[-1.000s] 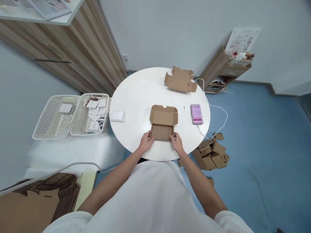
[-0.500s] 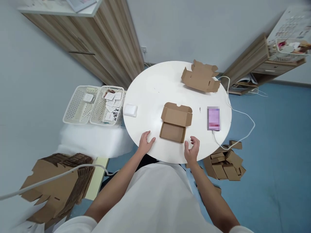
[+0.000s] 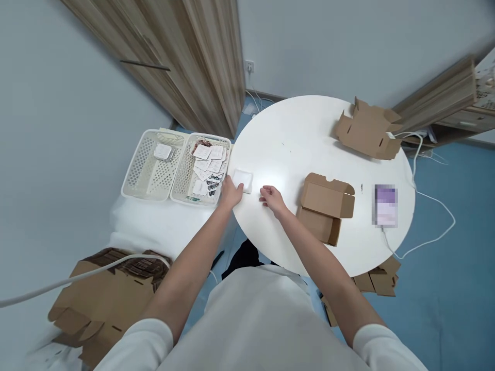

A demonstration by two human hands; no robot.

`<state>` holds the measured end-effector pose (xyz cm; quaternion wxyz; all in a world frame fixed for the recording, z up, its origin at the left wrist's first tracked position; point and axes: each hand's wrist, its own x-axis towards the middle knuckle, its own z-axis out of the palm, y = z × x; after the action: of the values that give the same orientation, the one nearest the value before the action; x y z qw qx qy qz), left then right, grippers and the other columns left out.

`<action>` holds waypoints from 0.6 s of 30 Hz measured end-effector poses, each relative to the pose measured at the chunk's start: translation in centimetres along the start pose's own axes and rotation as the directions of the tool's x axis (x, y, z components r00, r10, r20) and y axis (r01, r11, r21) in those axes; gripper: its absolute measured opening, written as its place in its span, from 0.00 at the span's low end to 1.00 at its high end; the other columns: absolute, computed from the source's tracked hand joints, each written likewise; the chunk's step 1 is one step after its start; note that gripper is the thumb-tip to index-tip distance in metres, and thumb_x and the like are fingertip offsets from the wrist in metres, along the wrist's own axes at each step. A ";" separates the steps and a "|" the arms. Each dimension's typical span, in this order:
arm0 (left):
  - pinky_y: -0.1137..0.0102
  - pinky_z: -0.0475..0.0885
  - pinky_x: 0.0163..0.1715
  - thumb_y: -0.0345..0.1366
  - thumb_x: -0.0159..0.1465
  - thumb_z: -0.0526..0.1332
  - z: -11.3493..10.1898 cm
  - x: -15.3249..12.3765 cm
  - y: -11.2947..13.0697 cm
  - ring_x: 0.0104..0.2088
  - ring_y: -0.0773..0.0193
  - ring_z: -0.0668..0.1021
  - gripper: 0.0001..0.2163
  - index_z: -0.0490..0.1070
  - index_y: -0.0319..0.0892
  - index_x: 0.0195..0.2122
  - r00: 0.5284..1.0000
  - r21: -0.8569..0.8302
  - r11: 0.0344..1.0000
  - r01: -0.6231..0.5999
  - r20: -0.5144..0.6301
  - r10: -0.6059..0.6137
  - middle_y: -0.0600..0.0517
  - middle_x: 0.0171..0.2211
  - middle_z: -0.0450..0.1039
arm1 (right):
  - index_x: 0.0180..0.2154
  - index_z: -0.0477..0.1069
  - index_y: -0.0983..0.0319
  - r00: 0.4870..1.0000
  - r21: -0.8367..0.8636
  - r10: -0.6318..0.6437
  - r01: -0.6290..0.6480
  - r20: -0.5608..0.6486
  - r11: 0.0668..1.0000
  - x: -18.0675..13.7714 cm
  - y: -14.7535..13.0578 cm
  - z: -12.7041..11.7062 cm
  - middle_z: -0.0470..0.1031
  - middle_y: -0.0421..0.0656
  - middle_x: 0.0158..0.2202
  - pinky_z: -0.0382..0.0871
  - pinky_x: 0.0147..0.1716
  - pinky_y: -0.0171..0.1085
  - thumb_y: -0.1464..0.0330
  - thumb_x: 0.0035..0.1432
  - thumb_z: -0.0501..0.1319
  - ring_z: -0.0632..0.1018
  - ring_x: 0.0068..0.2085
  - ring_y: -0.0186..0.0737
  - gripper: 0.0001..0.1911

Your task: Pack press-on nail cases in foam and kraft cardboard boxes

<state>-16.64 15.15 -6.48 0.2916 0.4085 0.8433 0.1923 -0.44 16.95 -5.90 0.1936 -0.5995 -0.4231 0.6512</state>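
My left hand (image 3: 231,192) is at the table's left edge, with its fingers closed on the near corner of a small white square packet (image 3: 243,180). My right hand (image 3: 273,198) hovers just right of the packet, fingers loosely spread, holding nothing. A folded brown cardboard box (image 3: 324,205) with its lid standing open sits on the white round table (image 3: 301,139), to the right of my right hand. Neither hand touches the box.
Two white perforated baskets (image 3: 145,170) stand left of the table, one with several small packets in it. A partly folded cardboard blank (image 3: 367,134) lies at the far right of the table. A phone (image 3: 385,206) with a white cable lies right of the box. Flat cardboard blanks (image 3: 104,293) are stacked at lower left.
Both hands let go of the box and moved left to the white packet. My head turned left, so the table shifted right in view.
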 end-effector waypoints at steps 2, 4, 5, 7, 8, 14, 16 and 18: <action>0.58 0.53 0.56 0.37 0.58 0.55 0.2 0.7 -0.4 0.58 0.49 0.58 0.28 0.51 0.32 0.58 0.999 -0.013 1.000 -0.014 0.030 0.014 0.36 0.57 0.55 | 0.45 0.62 0.59 0.998 -0.072 -0.038 0.035 -0.054 0.997 1.8 -0.3 1.7 0.69 0.44 0.41 0.68 0.33 0.37 0.58 0.51 0.56 0.74 0.33 0.35 0.20; 0.58 0.54 0.56 0.35 0.58 0.54 0.6 0.9 -1.0 0.57 0.50 0.60 0.26 0.54 0.34 0.57 0.996 -0.035 0.997 -0.068 0.047 0.070 0.38 0.55 0.58 | 0.45 0.63 0.59 0.984 -0.174 -0.132 0.110 -0.123 0.979 2.9 -0.2 3.2 0.68 0.44 0.42 0.67 0.37 0.38 0.60 0.50 0.57 0.73 0.34 0.35 0.20; 0.58 0.54 0.56 0.34 0.58 0.54 0.8 0.9 -1.3 0.57 0.50 0.61 0.24 0.56 0.34 0.56 0.994 -0.052 0.994 -0.095 0.044 0.097 0.39 0.54 0.60 | 0.45 0.63 0.59 0.974 -0.214 -0.172 0.138 -0.148 0.967 3.3 -0.1 3.7 0.68 0.44 0.43 0.67 0.38 0.39 0.61 0.50 0.58 0.73 0.35 0.35 0.19; 0.59 0.56 0.56 0.33 0.58 0.54 1.2 0.8 -1.9 0.55 0.52 0.64 0.22 0.60 0.35 0.55 0.993 -0.112 0.987 -0.116 0.017 0.119 0.40 0.52 0.63 | 0.46 0.62 0.59 0.960 -0.239 -0.216 0.171 -0.178 0.956 3.7 0.2 4.6 0.67 0.44 0.43 0.67 0.39 0.39 0.64 0.49 0.58 0.72 0.34 0.35 0.20; 0.60 0.58 0.55 0.33 0.58 0.54 1.4 0.7 -2.2 0.53 0.53 0.66 0.21 0.61 0.36 0.54 0.994 -0.160 0.981 -0.111 0.001 0.113 0.41 0.52 0.64 | 0.47 0.62 0.59 0.957 -0.230 -0.225 0.181 -0.185 0.956 3.7 0.5 4.8 0.67 0.43 0.43 0.68 0.39 0.39 0.65 0.48 0.58 0.72 0.34 0.34 0.21; 0.64 0.68 0.47 0.30 0.57 0.55 1.7 -0.4 -2.5 0.43 0.61 0.74 0.18 0.67 0.38 0.49 0.997 -0.537 0.843 -0.037 0.037 0.068 0.45 0.46 0.71 | 0.49 0.63 0.58 0.940 -0.119 -0.272 0.252 -0.205 0.960 1.2 0.9 3.0 0.65 0.44 0.45 0.69 0.41 0.40 0.69 0.48 0.57 0.71 0.37 0.35 0.23; 0.64 0.70 0.45 0.31 0.56 0.57 1.5 -1.8 -1.6 0.41 0.62 0.75 0.18 0.68 0.38 0.48 0.992 -0.586 0.808 -0.059 0.054 0.111 0.46 0.44 0.72 | 0.49 0.63 0.57 0.926 -0.097 -0.307 0.292 -0.219 0.951 -0.7 0.8 1.3 0.64 0.45 0.46 0.70 0.41 0.40 0.68 0.48 0.57 0.71 0.39 0.36 0.23; 0.64 0.71 0.43 0.33 0.56 0.58 1.6 -3.8 -0.3 0.40 0.62 0.75 0.18 0.68 0.40 0.48 0.983 -0.607 0.789 -0.095 0.067 0.170 0.46 0.44 0.72 | 0.50 0.63 0.56 0.908 -0.087 -0.345 0.334 -0.238 0.939 -3.0 1.0 -0.8 0.64 0.45 0.44 0.71 0.40 0.40 0.67 0.48 0.58 0.71 0.40 0.37 0.24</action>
<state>-13.91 12.04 -6.59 0.4414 0.3635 0.6890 0.4453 1.25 14.34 -4.78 0.3421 -0.5983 -0.5074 0.5172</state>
